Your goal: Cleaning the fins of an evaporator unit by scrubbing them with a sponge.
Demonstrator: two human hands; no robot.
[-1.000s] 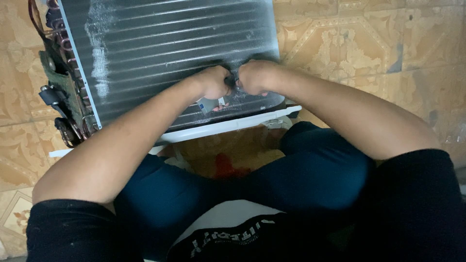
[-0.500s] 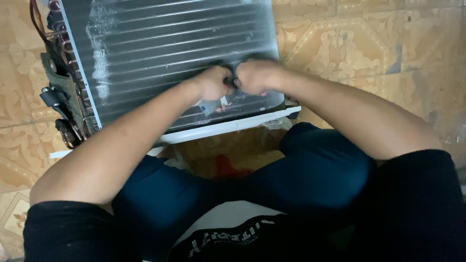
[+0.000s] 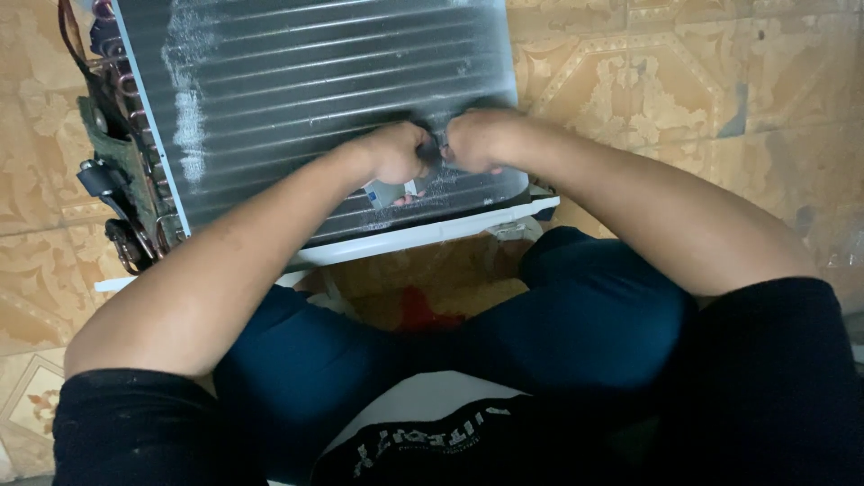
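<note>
One finned grey coil panel (image 3: 306, 99) lay flat on the tiled floor (image 3: 702, 99) before the knees, and upon its near edge two hands, left hand (image 3: 396, 153) and right hand (image 3: 481, 139), were curled together around one small dark part (image 3: 434, 148), barely visible.

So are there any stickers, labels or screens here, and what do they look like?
Small label: on the finned coil, just below the left hand and near the right hand; roughly rectangular, pale grey-white with a red bit.
Shirt print: bottom centre, white lettering on black cloth.
No screens or packages.
</note>
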